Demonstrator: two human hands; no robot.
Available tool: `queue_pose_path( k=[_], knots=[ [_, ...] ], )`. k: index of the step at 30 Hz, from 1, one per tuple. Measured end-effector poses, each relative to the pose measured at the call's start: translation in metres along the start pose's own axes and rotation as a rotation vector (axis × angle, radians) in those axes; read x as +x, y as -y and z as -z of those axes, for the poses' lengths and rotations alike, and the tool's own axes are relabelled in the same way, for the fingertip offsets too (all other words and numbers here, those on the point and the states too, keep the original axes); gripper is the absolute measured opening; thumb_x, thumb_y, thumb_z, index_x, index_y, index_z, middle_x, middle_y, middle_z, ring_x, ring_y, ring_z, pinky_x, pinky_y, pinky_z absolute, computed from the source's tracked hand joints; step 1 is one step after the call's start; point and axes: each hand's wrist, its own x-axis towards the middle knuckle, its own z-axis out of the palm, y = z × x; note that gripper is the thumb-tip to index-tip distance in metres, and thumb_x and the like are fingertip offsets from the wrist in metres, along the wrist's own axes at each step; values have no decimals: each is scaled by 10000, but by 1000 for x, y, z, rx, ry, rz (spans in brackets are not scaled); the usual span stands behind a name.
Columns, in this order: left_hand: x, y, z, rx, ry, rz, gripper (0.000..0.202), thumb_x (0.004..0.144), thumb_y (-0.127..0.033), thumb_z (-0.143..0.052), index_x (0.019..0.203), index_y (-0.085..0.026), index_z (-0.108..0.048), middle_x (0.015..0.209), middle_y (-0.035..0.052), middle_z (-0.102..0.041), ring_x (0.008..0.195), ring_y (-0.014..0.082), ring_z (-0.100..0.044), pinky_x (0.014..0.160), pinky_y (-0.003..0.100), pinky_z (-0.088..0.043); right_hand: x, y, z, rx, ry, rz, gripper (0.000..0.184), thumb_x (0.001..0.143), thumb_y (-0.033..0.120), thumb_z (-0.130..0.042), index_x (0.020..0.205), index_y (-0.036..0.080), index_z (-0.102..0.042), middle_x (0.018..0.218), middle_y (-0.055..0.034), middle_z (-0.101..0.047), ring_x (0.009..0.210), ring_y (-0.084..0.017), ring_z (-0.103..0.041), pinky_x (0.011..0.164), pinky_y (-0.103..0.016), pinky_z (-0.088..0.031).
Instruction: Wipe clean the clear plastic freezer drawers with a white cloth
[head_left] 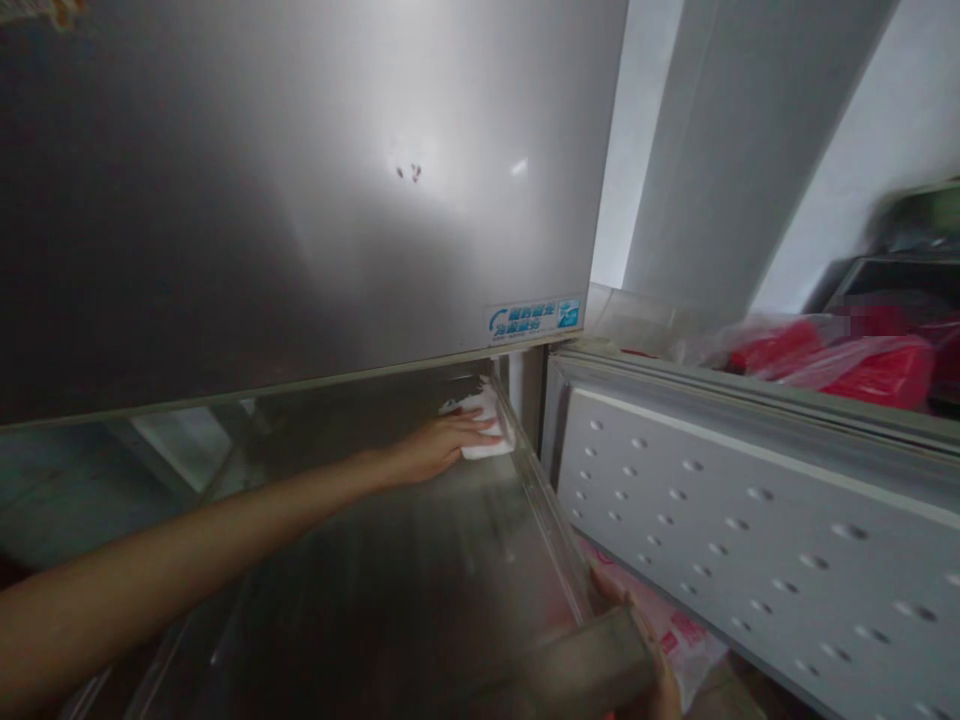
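A broad silver-grey metal upper door (315, 230) fills the far left and middle. Below it, a shiny grey metallic tray-like panel (420, 560) with raised edges stretches towards the near side, a thick block-like bar (592, 670) along its near end. To the right stands an open light-grey lower door (712, 520), its inner face covered in rows of small dimples. Bright red items in clear plastic (862, 360) show beyond it, far right.

The left hand (442, 445), its arm coming in from the near left, lies over the panel's far right part, fingers extended and slightly spread across a crumpled white cloth (491, 404) that rests against the panel beside its right edge. The right hand (658, 655) curls about the panel's near right corner; with much of it hidden, I cannot tell how tightly the fingers close.

A small blue-and-white printed label (534, 318) sits low on the upper door's right.
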Motion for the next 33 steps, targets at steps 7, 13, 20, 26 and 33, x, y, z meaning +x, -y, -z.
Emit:
queue_pose_path(
  k=[7, 13, 20, 26, 33],
  knots=[
    [-25, -77, -17, 67, 132, -120, 554, 908, -64, -449, 1422, -260, -522, 1543, 38, -434, 1475, 267, -299, 1216, 480, -256, 0, -41, 3, 21, -10, -80, 792, 637, 588, -796, 1343, 308, -570, 1213, -94, -666, 1154, -386, -613, 899, -556, -547],
    [-49, -109, -37, 83, 127, -300, 414, 984, -260, -448, 1387, -280, -537, 1545, 33, -430, 1449, 313, -339, 1169, 505, -348, -5, -52, 5, 43, 0, -113, 738, 651, 575, -789, 1306, 293, -599, 1173, -81, -683, 1150, -373, -618, 906, -526, -551],
    [-56, -106, -29, 121, 120, -470, 382, 1017, -296, -406, 1377, -290, -535, 1548, 12, -429, 1443, 280, -366, 1176, 496, -349, 7, -58, 8, 67, 28, -119, 661, 681, 581, -764, 1259, 287, -638, 998, -71, -728, 1003, -348, -686, 759, -470, -605],
    [-33, -56, -7, 129, 156, -359, 476, 967, -120, -446, 1399, -304, -528, 1550, 36, -419, 1456, 227, -352, 1213, 477, -260, 9, -43, 5, 80, 34, -110, 839, 606, 582, -809, 1355, 295, -562, 1202, -92, -679, 1150, -378, -627, 804, -492, -601],
    [-2, 28, 12, 136, 10, -22, 598, 886, 10, -421, 1395, -279, -545, 1535, 36, -452, 1466, 228, -327, 1201, 454, -287, 6, -10, -8, 82, 68, -121, 867, 590, 563, -833, 1370, 314, -547, 1211, -85, -674, 1158, -378, -629, 886, -516, -578]
  ],
)
